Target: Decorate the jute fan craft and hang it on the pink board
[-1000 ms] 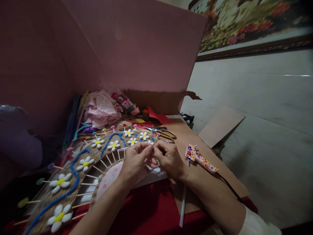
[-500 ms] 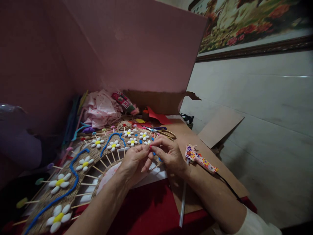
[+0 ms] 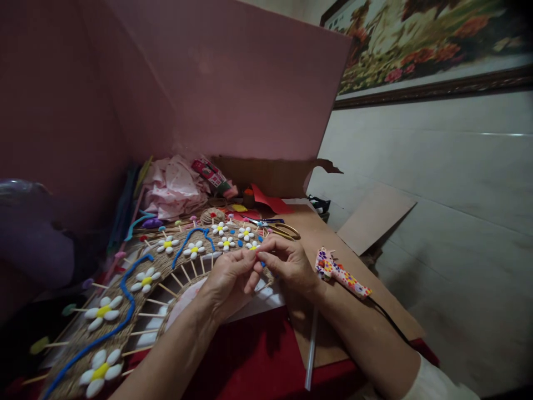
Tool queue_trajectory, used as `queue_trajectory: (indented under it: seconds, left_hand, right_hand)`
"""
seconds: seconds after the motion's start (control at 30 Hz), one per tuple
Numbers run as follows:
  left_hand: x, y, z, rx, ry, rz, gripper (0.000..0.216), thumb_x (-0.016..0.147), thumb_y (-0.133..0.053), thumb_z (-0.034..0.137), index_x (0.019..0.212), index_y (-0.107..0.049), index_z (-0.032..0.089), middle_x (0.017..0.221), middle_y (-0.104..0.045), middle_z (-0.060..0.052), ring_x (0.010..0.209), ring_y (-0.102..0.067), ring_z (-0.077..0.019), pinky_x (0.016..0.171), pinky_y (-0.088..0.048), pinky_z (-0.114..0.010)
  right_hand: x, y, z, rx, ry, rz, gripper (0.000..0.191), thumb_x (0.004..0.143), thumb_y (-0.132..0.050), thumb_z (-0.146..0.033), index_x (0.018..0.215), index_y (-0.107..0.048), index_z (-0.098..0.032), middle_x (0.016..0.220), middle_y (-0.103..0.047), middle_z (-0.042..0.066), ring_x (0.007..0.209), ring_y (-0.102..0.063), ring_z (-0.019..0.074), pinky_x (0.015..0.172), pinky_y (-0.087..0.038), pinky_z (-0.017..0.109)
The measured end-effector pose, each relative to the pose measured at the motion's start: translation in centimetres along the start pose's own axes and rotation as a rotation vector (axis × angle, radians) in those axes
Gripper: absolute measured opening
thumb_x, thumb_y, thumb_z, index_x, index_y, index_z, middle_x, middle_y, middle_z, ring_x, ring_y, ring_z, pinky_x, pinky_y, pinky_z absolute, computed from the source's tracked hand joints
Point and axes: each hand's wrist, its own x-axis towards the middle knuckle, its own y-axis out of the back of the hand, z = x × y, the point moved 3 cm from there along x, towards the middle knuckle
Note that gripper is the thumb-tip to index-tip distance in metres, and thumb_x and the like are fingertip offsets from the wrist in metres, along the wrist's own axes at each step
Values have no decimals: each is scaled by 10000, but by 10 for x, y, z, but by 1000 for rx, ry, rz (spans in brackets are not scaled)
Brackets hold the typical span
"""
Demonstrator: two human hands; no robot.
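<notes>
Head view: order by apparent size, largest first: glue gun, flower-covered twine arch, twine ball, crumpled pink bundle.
1. Flower-covered twine arch, though partly hidden and running close to the camera
2. Crumpled pink bundle
3. Glue gun
4. Twine ball

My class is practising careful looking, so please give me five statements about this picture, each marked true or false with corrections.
1. The left hand and right hand are close together. True.
2. The patterned glue gun lies left of both hands. False: it lies to their right.
3. The white-petalled flowers have yellow centres. True.
4. The wavy strips beside them are green. False: they are blue.
5. A framed picture hangs on the wall. True.
</notes>
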Motion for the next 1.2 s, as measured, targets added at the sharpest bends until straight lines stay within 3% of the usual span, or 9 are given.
queue_trajectory:
  seconds: [0.27,0.43,0.6,0.87,1.2]
  left_hand:
    - [-2,-4,0,32,17,44,231,649,-721,230,621,-530,104,481,-531,11,299,-338,-22,389,-225,-186]
    - [-2,-4,0,89,39,-12,262,670,-704,273,568,-526,110,360,-433,26,282,-302,-26,390,-206,-187]
    - [-2,-3,-1,47,32,-22,244,667,-696,274,554,-553,111,340,-405,20,338,-325,-37,440,-280,-181]
    - [-2,-4,-1,55,39,-28,258,652,-716,299,555,-556,122,328,-410,21,345,-328,-38,490,-343,-179]
    - [-2,-5,0,36,31,2,277,593,-763,267,533,-543,111,397,-494,5,314,-353,-30,410,-263,-180]
  right_hand:
    - [-1,-2,4,267,-204,-69,161,754,-657,-322,780,-648,-163,708,-580,8,542,-503,82,468,-404,204]
    - [-1,-4,2,333,-196,-75,163,736,-679,-320,734,-627,-165,665,-584,3,562,-534,94,484,-432,206]
    - [-1,-4,4,363,-190,-94,116,764,-658,-286,777,-641,-172,731,-605,13,652,-570,105,593,-477,236]
    - [-2,-6,7,405,-237,-94,201,737,-677,-352,759,-612,-163,697,-591,14,609,-563,108,553,-483,232]
    - [-2,-8,8,409,-194,-60,187,725,-687,-336,727,-597,-172,709,-571,0,576,-555,95,535,-465,224]
